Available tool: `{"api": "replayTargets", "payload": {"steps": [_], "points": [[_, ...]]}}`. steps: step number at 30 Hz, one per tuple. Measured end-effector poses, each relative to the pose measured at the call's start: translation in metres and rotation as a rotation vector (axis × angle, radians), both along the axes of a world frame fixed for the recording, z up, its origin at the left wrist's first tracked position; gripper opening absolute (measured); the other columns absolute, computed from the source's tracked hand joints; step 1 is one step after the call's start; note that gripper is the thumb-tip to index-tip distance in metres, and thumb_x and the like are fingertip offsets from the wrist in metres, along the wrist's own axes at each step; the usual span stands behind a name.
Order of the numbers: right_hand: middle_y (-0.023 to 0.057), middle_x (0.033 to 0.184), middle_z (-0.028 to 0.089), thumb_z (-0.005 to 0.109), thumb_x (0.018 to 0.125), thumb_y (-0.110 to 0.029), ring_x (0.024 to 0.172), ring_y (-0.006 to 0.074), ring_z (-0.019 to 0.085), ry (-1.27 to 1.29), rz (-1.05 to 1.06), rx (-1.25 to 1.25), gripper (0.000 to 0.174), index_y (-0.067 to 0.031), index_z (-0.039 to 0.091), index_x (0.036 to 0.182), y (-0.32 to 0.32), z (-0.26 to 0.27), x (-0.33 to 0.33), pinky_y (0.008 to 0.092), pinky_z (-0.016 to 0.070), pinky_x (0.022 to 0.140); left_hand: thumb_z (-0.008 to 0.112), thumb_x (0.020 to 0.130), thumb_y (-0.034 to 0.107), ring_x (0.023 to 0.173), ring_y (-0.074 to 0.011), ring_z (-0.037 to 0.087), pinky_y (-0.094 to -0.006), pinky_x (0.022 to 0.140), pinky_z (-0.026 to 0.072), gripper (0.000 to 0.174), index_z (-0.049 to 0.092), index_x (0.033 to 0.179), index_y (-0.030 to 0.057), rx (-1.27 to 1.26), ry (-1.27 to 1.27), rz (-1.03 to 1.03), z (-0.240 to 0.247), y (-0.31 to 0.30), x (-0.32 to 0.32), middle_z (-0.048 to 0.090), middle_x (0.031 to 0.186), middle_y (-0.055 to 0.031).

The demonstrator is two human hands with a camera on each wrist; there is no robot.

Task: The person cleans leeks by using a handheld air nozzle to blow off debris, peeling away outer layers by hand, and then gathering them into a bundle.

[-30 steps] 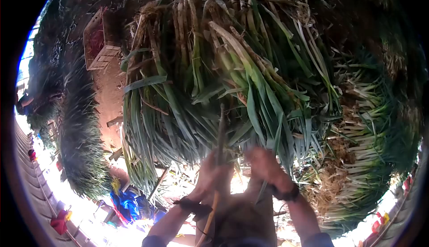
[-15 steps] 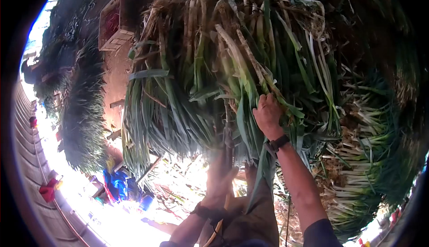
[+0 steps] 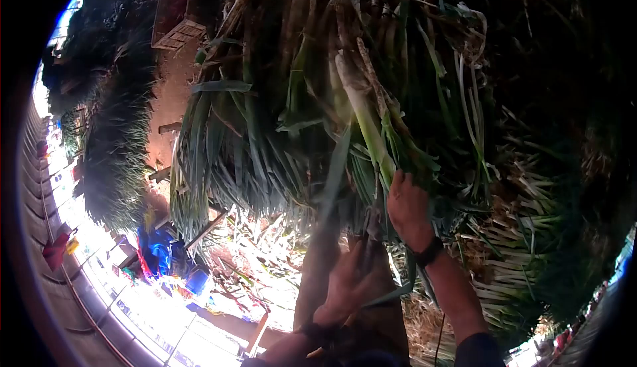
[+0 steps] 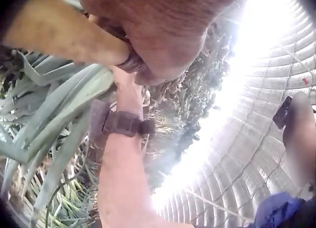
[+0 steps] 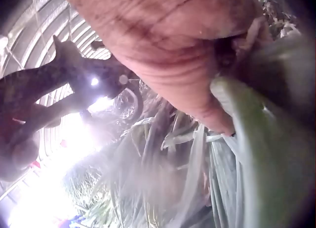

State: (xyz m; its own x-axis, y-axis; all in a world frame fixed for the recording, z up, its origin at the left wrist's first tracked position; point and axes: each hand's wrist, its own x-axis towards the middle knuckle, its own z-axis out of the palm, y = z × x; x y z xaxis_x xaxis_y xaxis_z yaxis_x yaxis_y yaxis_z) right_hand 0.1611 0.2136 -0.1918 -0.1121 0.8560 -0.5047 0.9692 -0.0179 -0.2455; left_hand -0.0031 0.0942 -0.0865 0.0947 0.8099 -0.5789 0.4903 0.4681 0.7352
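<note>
My right hand (image 3: 409, 211) grips a thick leek (image 3: 371, 141) at its green part, low on a broad heap of leeks (image 3: 265, 161). In the right wrist view the hand (image 5: 182, 55) curls round a wide green leaf (image 5: 271, 154). Blurred over the legs, my left hand (image 3: 348, 281) is lower and to the left. In the left wrist view this hand (image 4: 153, 35) clasps a tan, wooden-looking handle (image 4: 64, 35). A dark, hooked tool (image 5: 69, 80) shows beside fingers (image 5: 24, 154) in the right wrist view; its full shape is unclear.
A crate (image 3: 179, 32) lies at the upper left, near a long row of greens (image 3: 116, 148). More leeks with pale stems (image 3: 517, 241) are stacked at the right. Blue material (image 3: 156, 251) and scattered leaf scraps (image 3: 255, 251) lie at the lower left.
My right hand has left its place beside the left one, reached into the heap and come slightly back down with the leek's lower end. My left hand has shifted down and right.
</note>
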Motion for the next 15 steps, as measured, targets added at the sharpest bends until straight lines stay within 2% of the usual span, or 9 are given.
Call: {"api": "replayTargets", "payload": {"steps": [2, 3, 5, 6, 8, 11, 12, 14, 15], "points": [[0.0213, 0.102, 0.063, 0.061, 0.089, -0.009, 0.082, 0.0409, 0.071, -0.049, 0.182, 0.37, 0.025, -0.0006, 0.054, 0.111, -0.026, 0.002, 0.011, 0.0488, 0.0584, 0.069, 0.077, 0.087, 0.026, 0.105, -0.0372, 0.066, -0.0417, 0.09, 0.0523, 0.073, 0.046, 0.143, -0.0092, -0.157, -0.119, 0.144, -0.001, -0.011, 0.01, 0.064, 0.118, -0.0271], [0.0213, 0.102, 0.063, 0.061, 0.089, -0.009, 0.082, 0.0409, 0.071, -0.051, 0.18, 0.364, 0.025, -0.0006, 0.054, 0.111, -0.026, 0.006, 0.01, 0.0488, 0.0584, 0.069, 0.077, 0.087, 0.026, 0.105, -0.0372, 0.066, -0.0417, 0.09, 0.0523, 0.073, 0.046, 0.143, -0.0092, -0.163, -0.12, 0.143, -0.009, -0.016, 0.013, 0.064, 0.118, -0.0271], [0.0192, 0.103, 0.062, 0.06, 0.089, -0.006, 0.082, 0.0376, 0.072, -0.102, 0.102, 0.095, 0.04, 0.0028, 0.052, 0.127, -0.027, 0.018, 0.008, 0.0466, 0.0589, 0.068, 0.076, 0.088, 0.027, 0.107, -0.0383, 0.066, -0.0414, 0.092, 0.0523, 0.07, 0.048, 0.142, -0.0053, -0.132, -0.037, 0.088, -0.023, -0.023, 0.016, 0.064, 0.117, -0.026], [0.0192, 0.103, 0.062, 0.06, 0.089, -0.006, 0.082, 0.0376, 0.072, -0.102, 0.097, 0.09, 0.04, 0.0028, 0.052, 0.127, -0.031, 0.018, 0.008, 0.0466, 0.0589, 0.068, 0.076, 0.088, 0.027, 0.107, -0.0383, 0.066, -0.0414, 0.092, 0.0523, 0.07, 0.048, 0.142, -0.0053, -0.137, -0.035, 0.083, -0.03, -0.021, 0.013, 0.064, 0.117, -0.026], [0.0173, 0.103, 0.063, 0.061, 0.089, -0.005, 0.082, 0.035, 0.073, -0.099, 0.1, 0.133, 0.051, 0.0046, 0.048, 0.137, -0.04, 0.017, 0.011, 0.0432, 0.0594, 0.067, 0.074, 0.088, 0.024, 0.104, -0.0378, 0.066, -0.0425, 0.089, 0.0528, 0.063, 0.051, 0.141, 0.0008, -0.296, -0.211, 0.292, -0.046, -0.001, 0.007, 0.065, 0.117, -0.0231], [0.0151, 0.101, 0.063, 0.062, 0.089, -0.007, 0.084, 0.0341, 0.073, -0.145, 0.093, 0.141, 0.049, 0.0022, 0.049, 0.135, -0.052, 0.017, 0.012, 0.0433, 0.0592, 0.07, 0.071, 0.088, 0.022, 0.097, -0.0333, 0.067, -0.0416, 0.083, 0.0531, 0.056, 0.055, 0.139, 0.0051, -0.061, -0.03, 0.244, -0.062, 0.048, -0.007, 0.066, 0.11, -0.0202], [0.0151, 0.101, 0.063, 0.062, 0.089, -0.007, 0.084, 0.0341, 0.073, -0.146, 0.093, 0.143, 0.049, 0.0022, 0.049, 0.135, -0.051, 0.02, 0.012, 0.0433, 0.0592, 0.07, 0.071, 0.088, 0.022, 0.093, -0.0303, 0.067, -0.0406, 0.08, 0.0529, 0.056, 0.055, 0.139, 0.0039, -0.02, -0.072, 0.232, -0.073, 0.071, -0.013, 0.067, 0.106, -0.0198], [0.0133, 0.1, 0.066, 0.064, 0.088, -0.007, 0.087, 0.0365, 0.072, -0.121, -0.005, -0.109, 0.049, 0.0, 0.05, 0.135, -0.047, 0.028, 0.012, 0.0469, 0.0581, 0.074, 0.071, 0.088, 0.023, 0.089, -0.0272, 0.066, -0.0397, 0.078, 0.0527, 0.056, 0.055, 0.138, 0.0028, 0.021, -0.115, 0.225, -0.086, 0.112, -0.024, 0.068, 0.103, -0.0194], [0.0133, 0.1, 0.066, 0.064, 0.088, -0.007, 0.087, 0.0365, 0.072, -0.121, 0.0, -0.108, 0.049, 0.0, 0.05, 0.135, -0.048, 0.025, 0.015, 0.0469, 0.0581, 0.074, 0.072, 0.088, 0.022, 0.086, -0.0252, 0.066, -0.0388, 0.077, 0.0527, 0.057, 0.055, 0.139, 0.0018, -0.032, -0.124, 0.248, -0.087, 0.13, -0.029, 0.069, 0.101, -0.0185]]}}
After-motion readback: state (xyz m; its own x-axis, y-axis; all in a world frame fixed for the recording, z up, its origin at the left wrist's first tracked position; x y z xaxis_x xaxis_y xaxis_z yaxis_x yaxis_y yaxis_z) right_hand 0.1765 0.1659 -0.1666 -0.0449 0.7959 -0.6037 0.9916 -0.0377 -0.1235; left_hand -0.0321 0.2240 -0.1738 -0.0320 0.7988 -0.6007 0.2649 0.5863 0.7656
